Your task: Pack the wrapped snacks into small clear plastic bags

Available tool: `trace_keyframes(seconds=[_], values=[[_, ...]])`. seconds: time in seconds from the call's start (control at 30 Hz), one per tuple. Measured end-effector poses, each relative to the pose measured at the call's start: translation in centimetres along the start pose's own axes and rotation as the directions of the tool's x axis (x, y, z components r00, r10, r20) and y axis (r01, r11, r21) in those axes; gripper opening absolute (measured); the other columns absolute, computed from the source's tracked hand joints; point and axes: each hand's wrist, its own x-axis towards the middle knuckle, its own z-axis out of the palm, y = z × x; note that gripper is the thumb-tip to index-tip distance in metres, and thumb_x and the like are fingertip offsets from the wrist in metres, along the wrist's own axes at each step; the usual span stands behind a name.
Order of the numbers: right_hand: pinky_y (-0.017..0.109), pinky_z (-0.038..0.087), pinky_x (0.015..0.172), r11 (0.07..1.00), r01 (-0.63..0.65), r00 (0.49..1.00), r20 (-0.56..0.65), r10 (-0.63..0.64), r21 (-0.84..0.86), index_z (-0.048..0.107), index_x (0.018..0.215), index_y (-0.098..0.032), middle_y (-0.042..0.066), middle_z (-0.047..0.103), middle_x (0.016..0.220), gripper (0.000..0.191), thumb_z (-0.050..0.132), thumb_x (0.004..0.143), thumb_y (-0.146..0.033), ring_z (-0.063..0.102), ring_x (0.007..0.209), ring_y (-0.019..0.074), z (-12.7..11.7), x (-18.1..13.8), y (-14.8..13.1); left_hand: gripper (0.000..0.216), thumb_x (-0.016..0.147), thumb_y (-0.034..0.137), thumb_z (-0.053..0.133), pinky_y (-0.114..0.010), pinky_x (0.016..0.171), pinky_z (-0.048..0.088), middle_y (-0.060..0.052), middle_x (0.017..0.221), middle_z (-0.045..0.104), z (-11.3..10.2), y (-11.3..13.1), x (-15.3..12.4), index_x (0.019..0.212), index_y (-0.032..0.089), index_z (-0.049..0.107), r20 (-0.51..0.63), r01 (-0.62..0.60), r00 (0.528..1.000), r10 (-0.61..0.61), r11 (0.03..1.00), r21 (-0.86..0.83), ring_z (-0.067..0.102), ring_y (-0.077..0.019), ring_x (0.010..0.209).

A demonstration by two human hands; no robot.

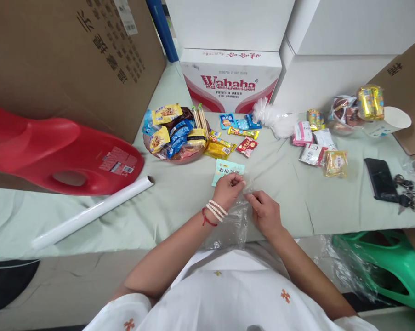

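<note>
My left hand [229, 188] and my right hand [264, 212] both pinch the top edge of a clear plastic bag [233, 225] that lies on the pale green cloth near the table's front edge. White bead bracelets and a red string circle my left wrist. Just beyond my left hand lies a light green snack packet [228, 169]. Farther back, a shallow dish [174, 158] is heaped with wrapped snacks.
A red plastic stool [55, 154] and a white roll [93, 210] lie at left. Loose snack packets [317, 147], a paper bowl [393, 120], a phone [380, 178] and keys [407, 193] are at right. Boxes, one marked Wahaha [230, 80], line the back. A green stool [383, 262] sits lower right.
</note>
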Motion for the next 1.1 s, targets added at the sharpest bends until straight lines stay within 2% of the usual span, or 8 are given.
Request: trace_keyframes(seconds=[0.2, 0.4, 0.5, 0.6, 0.7, 0.83, 0.93, 1.1], values=[[0.027, 0.03, 0.063, 1.0, -0.003, 1.0, -0.013, 0.003, 0.012, 0.079, 0.102, -0.028, 0.005, 0.067, 0.083, 0.04, 0.039, 0.102, -0.03, 0.049, 0.072, 0.0174, 0.3, -0.7, 0.3, 0.029, 0.082, 0.047, 0.065, -0.023, 0.051, 0.033, 0.007, 0.063, 0.047, -0.1, -1.4, -1.1, 0.08, 0.021, 0.051, -0.01, 0.1, 0.995, -0.104, 0.978, -0.182, 0.041, -0.0084, 0.052], [0.027, 0.026, 0.062, 0.999, 0.004, 1.0, -0.028, -0.005, -0.04, 0.078, 0.095, -0.024, 0.005, 0.064, 0.078, 0.041, 0.04, 0.103, -0.034, 0.045, 0.069, 0.0171, 0.6, -0.8, 0.2, 0.06, 0.06, 0.036, 0.091, -0.028, 0.073, 0.048, -0.001, 0.1, 0.055, 0.9, -1.2, -3.8, 0.103, 0.021, 0.052, -0.208, -0.17, 0.956, 0.209, 0.966, 0.193, 0.051, -0.0131, 0.079], [0.028, 0.03, 0.063, 0.998, 0.008, 0.999, -0.035, -0.01, -0.055, 0.079, 0.1, -0.025, 0.006, 0.067, 0.081, 0.04, 0.04, 0.103, -0.033, 0.049, 0.071, 0.0177, 0.6, -0.6, 0.2, 0.035, 0.073, 0.032, 0.081, -0.03, 0.076, 0.05, -0.001, 0.094, 0.056, 0.8, -1.7, -4.4, 0.095, 0.021, 0.056, -0.215, -0.186, 0.949, 0.23, 0.96, 0.21, 0.053, -0.0147, 0.08], [0.028, 0.036, 0.065, 0.999, 0.022, 0.999, -0.025, -0.023, -0.043, 0.079, 0.108, -0.029, 0.005, 0.069, 0.084, 0.038, 0.042, 0.102, -0.03, 0.054, 0.073, 0.0185, 0.6, -0.8, 0.1, 0.016, 0.087, 0.035, 0.066, -0.028, 0.07, 0.053, -0.002, 0.088, 0.058, 0.4, -2.4, -4.4, 0.084, 0.02, 0.061, -0.15, -0.133, 0.979, 0.14, 0.989, 0.056, 0.058, -0.0158, 0.08], [0.03, 0.045, 0.069, 0.997, 0.024, 1.0, -0.018, -0.022, 0.075, 0.077, 0.116, -0.029, 0.006, 0.071, 0.095, 0.037, 0.045, 0.099, -0.024, 0.062, 0.08, 0.0194, 0.4, -1.2, 0.0, 0.026, 0.087, 0.045, 0.066, -0.027, 0.063, 0.058, -0.004, 0.094, 0.06, 0.0, -3.0, -4.3, 0.086, 0.019, 0.066, -0.098, -0.056, 0.994, 0.042, 0.988, -0.147, 0.062, -0.0166, 0.082], [0.033, 0.052, 0.073, 0.956, -0.025, 0.995, -0.084, 0.051, 0.293, 0.073, 0.125, -0.028, 0.009, 0.068, 0.116, 0.039, 0.048, 0.096, -0.024, 0.067, 0.09, 0.0206, -0.6, -1.2, -0.7, 0.029, 0.089, 0.046, 0.065, -0.03, 0.071, 0.062, -0.006, 0.099, 0.064, -0.3, -3.2, -4.5, 0.092, 0.019, 0.074, -0.051, -0.08, 0.996, 0.071, 0.971, -0.226, 0.065, -0.0177, 0.089], [0.036, 0.052, 0.075, 0.93, -0.094, 0.976, -0.153, 0.158, 0.356, 0.077, 0.106, -0.026, 0.01, 0.066, 0.112, 0.027, 0.052, 0.098, -0.033, 0.065, 0.094, 0.0235, -1.5, -0.1, -1.3, 0.026, 0.091, 0.04, 0.064, -0.031, 0.077, 0.061, -0.007, 0.1, 0.068, -0.5, -3.3, -4.6, 0.096, 0.019, 0.077, -0.049, -0.123, 0.992, 0.115, 0.972, -0.201, 0.068, -0.0184, 0.091], [0.032, 0.046, 0.068, 0.837, -0.252, 0.962, 0.034, 0.27, 0.486, 0.073, 0.088, -0.023, 0.005, 0.066, 0.093, 0.03, 0.059, 0.098, -0.049, 0.059, 0.079, 0.0192, -1.5, 2.5, -2.7, 0.02, 0.095, 0.028, 0.06, -0.035, 0.087, 0.057, -0.008, 0.098, 0.073, -1.0, -3.4, -4.9, 0.097, 0.02, 0.078, -0.1, -0.29, 0.952, 0.29, 0.957, 0.005, 0.068, -0.0199, 0.094]])
